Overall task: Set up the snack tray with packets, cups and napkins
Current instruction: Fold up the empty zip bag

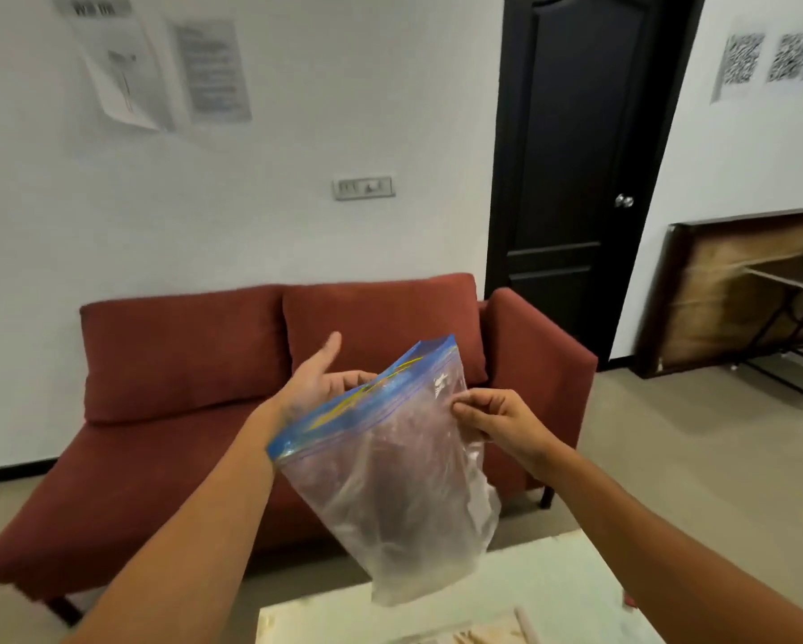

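Centrally, the right fingertips (463,404) pinch the right edge of a clear zip-lock bag (390,481), thumb and curled fingers pressed together on the plastic just below its blue seal band. I read the right hand (497,425) as gripping the bag from the side, its forearm entering from the lower right.

The left hand (318,383) lies behind the upper left of the bag. Its thumb (330,348) stands raised and apart from the fingers, which reach out fairly straight toward the blue band. Their tips are hidden by the plastic, so I cannot tell whether they touch it.

The bag hangs tilted in the air between the two hands, with the seal band running from lower left to upper right and the body drooping below. I cannot make out anything inside it. Its bottom corner hangs over the near edge of a pale table (529,592).

Behind the hands stands a dark red sofa (181,355) against a white wall, with a switch plate (363,187) and blurred paper sheets (157,62) above it. To the right are a black door (576,155) and a brown wooden board (724,290) leaning on the wall.
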A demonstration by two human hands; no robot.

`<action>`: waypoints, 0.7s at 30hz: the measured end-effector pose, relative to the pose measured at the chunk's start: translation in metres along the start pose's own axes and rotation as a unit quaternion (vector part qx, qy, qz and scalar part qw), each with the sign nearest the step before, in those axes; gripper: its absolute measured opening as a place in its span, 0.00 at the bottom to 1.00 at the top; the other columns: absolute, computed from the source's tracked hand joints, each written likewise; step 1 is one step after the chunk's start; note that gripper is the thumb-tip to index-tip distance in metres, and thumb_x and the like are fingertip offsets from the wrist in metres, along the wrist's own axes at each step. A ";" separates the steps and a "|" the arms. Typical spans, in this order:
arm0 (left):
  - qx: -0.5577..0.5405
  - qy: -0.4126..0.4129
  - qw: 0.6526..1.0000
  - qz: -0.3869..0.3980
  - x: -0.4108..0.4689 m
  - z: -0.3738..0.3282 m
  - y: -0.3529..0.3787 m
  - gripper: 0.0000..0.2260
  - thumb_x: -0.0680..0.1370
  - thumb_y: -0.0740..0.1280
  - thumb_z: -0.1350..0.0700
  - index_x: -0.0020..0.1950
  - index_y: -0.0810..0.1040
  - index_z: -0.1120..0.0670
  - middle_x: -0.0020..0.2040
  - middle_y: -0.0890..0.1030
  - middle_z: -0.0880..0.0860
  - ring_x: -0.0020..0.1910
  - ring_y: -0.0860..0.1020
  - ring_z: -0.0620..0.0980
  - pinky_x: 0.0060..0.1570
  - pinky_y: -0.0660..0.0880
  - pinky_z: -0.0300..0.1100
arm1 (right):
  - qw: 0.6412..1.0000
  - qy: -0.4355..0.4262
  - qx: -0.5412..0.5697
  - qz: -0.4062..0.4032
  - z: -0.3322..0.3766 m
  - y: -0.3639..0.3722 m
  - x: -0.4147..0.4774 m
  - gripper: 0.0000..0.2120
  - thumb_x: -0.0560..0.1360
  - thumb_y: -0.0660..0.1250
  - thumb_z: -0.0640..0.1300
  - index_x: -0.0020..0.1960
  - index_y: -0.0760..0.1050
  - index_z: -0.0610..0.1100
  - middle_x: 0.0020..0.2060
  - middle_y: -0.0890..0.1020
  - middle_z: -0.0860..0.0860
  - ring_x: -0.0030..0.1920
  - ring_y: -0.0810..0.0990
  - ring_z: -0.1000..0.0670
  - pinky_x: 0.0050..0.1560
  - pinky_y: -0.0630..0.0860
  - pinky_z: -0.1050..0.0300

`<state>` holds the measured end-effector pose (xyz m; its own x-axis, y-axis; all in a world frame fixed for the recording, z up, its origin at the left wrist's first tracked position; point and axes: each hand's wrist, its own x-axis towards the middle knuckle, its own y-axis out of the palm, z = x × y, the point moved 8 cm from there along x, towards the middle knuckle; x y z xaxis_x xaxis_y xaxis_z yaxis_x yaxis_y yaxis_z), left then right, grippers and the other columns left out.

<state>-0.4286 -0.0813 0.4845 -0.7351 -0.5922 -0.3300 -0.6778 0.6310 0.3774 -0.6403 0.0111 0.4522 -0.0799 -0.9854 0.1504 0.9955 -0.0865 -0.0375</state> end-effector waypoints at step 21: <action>0.309 0.364 0.853 -0.208 -0.039 -0.058 0.069 0.06 0.80 0.70 0.60 0.50 0.84 0.49 0.44 0.86 0.57 0.37 0.83 0.54 0.38 0.81 0.49 | 1.000 -0.024 0.007 -0.006 0.098 -0.095 0.000 0.10 0.79 0.70 0.43 0.59 0.82 0.47 0.54 0.86 0.44 0.54 0.86 0.43 0.50 0.84 0.51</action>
<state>-0.4457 -0.0439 0.5740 -0.3777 -0.8413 0.3868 -0.9216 0.3013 -0.2446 -0.7297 0.0332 0.5527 -0.0897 -0.9762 0.1975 0.9952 -0.0957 -0.0211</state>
